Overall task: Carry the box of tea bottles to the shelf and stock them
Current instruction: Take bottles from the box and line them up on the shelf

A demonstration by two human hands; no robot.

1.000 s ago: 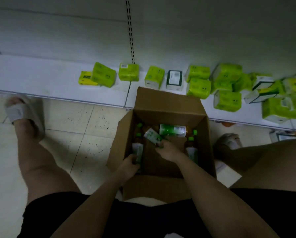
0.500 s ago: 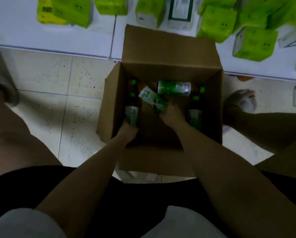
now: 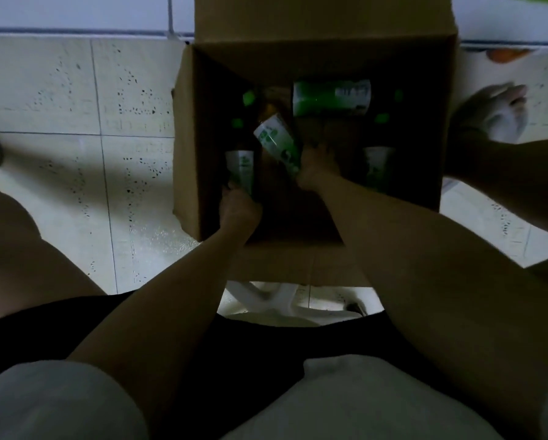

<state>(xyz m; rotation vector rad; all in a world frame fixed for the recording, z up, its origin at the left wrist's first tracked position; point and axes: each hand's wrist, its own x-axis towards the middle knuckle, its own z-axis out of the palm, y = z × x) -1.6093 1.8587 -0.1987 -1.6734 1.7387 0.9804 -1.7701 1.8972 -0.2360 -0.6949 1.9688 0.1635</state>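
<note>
The view has tipped down and closed in over the last second: the shelf with its green packs, plain across the top a moment ago, has all but left the frame, and the open cardboard box now fills the middle, standing on the tiled floor between the person's knees.

At about 9 o'clock inside the box, the left hand is curled round the base of an upright tea bottle against the left wall, where it also was half a second ago; the fingers look closed on it, though the dim light hides the fingertips. Towards the centre, the right hand grips the lower end of a second bottle, tilted with its top towards 11 o'clock. That bottle has barely risen, so the lift is only starting.

At 12 o'clock one bottle lies on its side; at 3 o'clock another stands by the right wall.

By my reading, carrying is done and stocking is just beginning, two bottles at a time.
</note>
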